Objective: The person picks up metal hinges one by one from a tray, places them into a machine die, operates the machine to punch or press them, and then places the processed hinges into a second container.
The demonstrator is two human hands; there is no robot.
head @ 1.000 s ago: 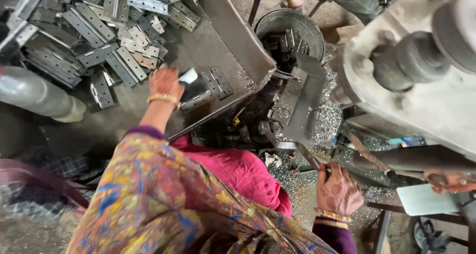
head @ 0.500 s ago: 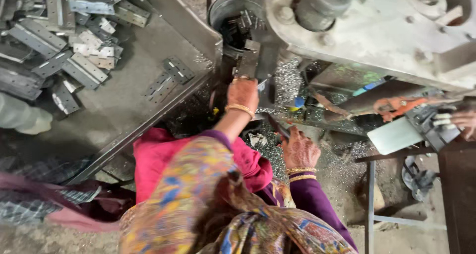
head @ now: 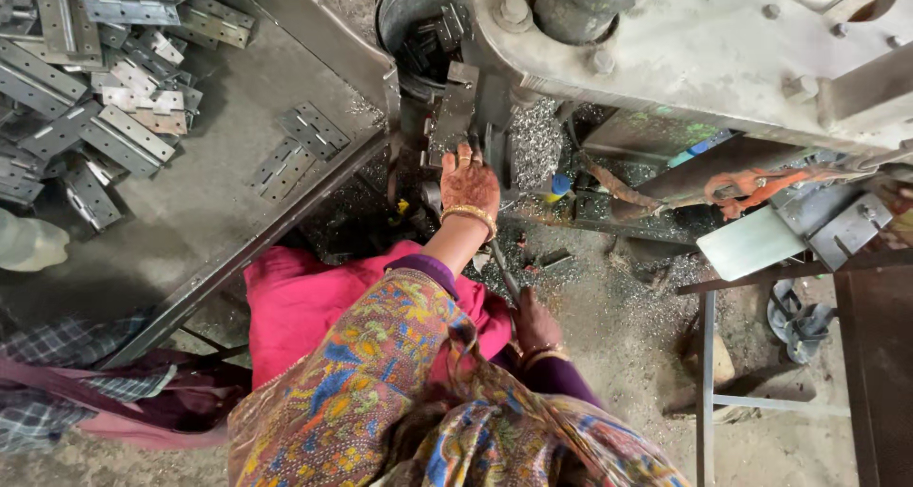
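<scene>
The left hand (head: 470, 181) reaches under the press (head: 704, 49), fingers spread open on a grey metal plate (head: 455, 116) at the die, just beside the bucket (head: 409, 11). The plate stands nearly upright, dull and flat. It is best seated square, fingertips kept off the die. The right hand (head: 534, 323) is closed around a thin lever (head: 504, 273). More hinges (head: 295, 149) lie on the desk (head: 219, 211).

grey hinges (head: 90, 116) heaped on a metal tray (head: 219, 211), a bucket (head: 409, 11) behind.
</scene>
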